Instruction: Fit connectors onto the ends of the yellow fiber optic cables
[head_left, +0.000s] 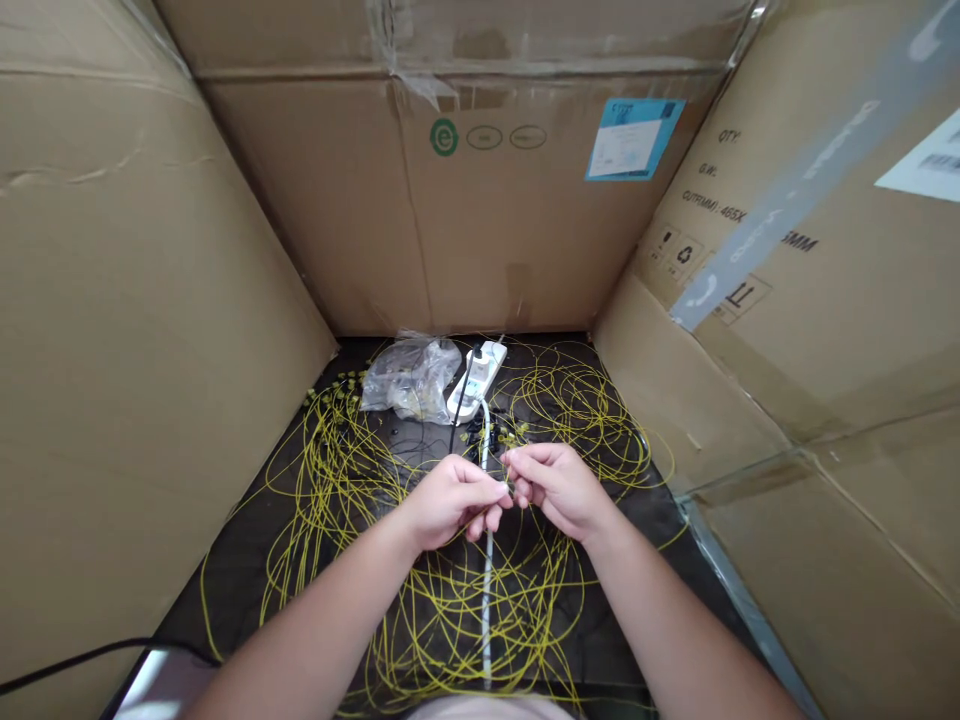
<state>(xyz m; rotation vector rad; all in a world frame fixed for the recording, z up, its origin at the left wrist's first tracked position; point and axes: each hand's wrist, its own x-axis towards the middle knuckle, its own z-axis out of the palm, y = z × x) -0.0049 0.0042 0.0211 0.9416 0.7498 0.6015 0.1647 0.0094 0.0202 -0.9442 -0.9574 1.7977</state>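
My left hand (459,500) and my right hand (555,488) meet over the middle of the dark surface, their fingertips almost touching. Thumb and fingers are pinched together on each; whatever lies between them is too small and covered to make out. Thin yellow cables (315,500) lie in loose coils below and around both hands. Just beyond the fingertips is a small cluster of black pieces and yellow ends (480,432). A white cord (487,600) runs beneath the hands towards me from a white power strip (478,380).
A clear plastic bag (412,378) lies left of the power strip, near a black plug cord (461,400). More yellow coils (577,405) spread at the back right. Cardboard walls (480,230) enclose the left, back and right. A black cable (97,652) crosses the lower left.
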